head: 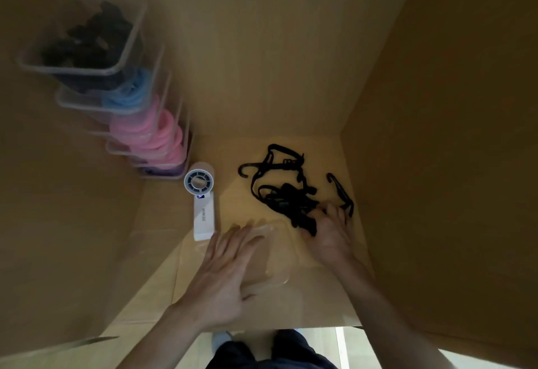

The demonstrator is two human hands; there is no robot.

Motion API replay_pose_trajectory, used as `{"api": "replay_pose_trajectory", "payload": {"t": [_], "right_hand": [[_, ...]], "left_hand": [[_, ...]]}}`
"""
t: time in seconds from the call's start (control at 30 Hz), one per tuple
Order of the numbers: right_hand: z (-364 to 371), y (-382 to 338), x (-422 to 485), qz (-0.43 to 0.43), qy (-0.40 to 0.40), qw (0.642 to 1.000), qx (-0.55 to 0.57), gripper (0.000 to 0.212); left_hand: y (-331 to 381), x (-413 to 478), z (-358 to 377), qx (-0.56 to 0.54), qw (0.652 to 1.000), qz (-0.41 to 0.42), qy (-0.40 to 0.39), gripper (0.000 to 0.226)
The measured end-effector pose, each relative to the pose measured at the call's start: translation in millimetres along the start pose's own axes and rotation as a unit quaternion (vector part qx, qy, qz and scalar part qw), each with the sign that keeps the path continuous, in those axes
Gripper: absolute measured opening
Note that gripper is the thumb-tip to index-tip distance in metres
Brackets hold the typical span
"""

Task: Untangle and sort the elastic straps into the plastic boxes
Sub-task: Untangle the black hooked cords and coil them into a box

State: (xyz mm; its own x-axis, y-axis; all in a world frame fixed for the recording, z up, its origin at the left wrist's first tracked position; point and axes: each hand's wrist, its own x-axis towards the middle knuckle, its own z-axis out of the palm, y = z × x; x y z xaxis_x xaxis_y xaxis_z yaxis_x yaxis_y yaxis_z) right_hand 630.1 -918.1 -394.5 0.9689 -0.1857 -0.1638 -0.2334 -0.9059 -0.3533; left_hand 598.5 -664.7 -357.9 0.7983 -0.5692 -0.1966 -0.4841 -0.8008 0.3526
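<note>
A tangle of black elastic straps (283,188) with hooks lies on the wooden surface at centre right. My right hand (329,233) grips the near end of that tangle. My left hand (224,269) lies flat with fingers spread on a clear plastic lid or box (279,252) between the two hands. A stack of clear plastic boxes (116,100) stands at the left wall; the top one holds dark straps, the ones below hold blue, pink and purple straps.
A white hand-held fan (201,202) lies between the stack and the tangle. Wooden walls (436,135) close in at the back, left and right. My dark trousers and a shoe show beneath the shelf's front edge.
</note>
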Motion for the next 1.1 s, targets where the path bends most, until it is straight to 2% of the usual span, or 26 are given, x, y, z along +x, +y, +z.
{"api": "replay_pose_trajectory", "payload": {"t": [0.13, 0.2, 0.3, 0.37, 0.43, 0.53, 0.73, 0.93, 1.0, 1.1], "right_hand": [[-15.3, 0.3, -12.2, 0.004, 0.045, 0.995, 0.084, 0.037], [-28.8, -4.2, -16.8, 0.018, 0.051, 0.987, 0.153, 0.032], [-52.5, -14.1, -18.4, 0.076, 0.031, 0.945, 0.317, 0.015], [-67.1, -19.9, -16.7, 0.086, 0.044, 0.926, 0.365, 0.010], [-84.5, -27.5, -15.4, 0.092, 0.058, 0.902, 0.417, 0.007], [-112.5, -37.7, -15.7, 0.089, 0.066, 0.855, 0.506, 0.010], [-162.9, -48.5, -18.3, 0.055, 0.074, 0.830, 0.550, 0.019], [-202.7, -60.7, -17.3, 0.013, 0.099, 0.789, 0.606, 0.017], [-219.5, -66.5, -18.8, -0.012, 0.104, 0.774, 0.625, 0.019], [-248.5, -77.4, -18.8, -0.050, 0.122, 0.763, 0.633, 0.018]], "left_hand": [[-2.0, 1.2, -9.7, -0.059, 0.998, 0.032, -0.012, 0.111], [-0.2, 4.1, -17.1, -0.114, 0.993, 0.033, -0.003, 0.104], [1.1, 19.2, -28.2, -0.206, 0.978, 0.013, 0.042, 0.078], [0.6, 37.1, -36.3, -0.247, 0.967, -0.015, 0.063, 0.064], [-0.1, 59.0, -45.6, -0.272, 0.957, -0.041, 0.086, 0.057], [-2.1, 90.8, -57.4, -0.289, 0.948, -0.070, 0.110, 0.060], [13.6, 123.4, -75.9, -0.336, 0.938, -0.029, 0.084, 0.061], [45.8, 149.5, -121.1, -0.460, 0.884, -0.004, 0.086, 0.079], [55.0, 157.2, -136.2, -0.467, 0.881, 0.028, 0.076, 0.087], [74.5, 162.5, -153.9, -0.441, 0.893, 0.082, 0.021, 0.083]]}}
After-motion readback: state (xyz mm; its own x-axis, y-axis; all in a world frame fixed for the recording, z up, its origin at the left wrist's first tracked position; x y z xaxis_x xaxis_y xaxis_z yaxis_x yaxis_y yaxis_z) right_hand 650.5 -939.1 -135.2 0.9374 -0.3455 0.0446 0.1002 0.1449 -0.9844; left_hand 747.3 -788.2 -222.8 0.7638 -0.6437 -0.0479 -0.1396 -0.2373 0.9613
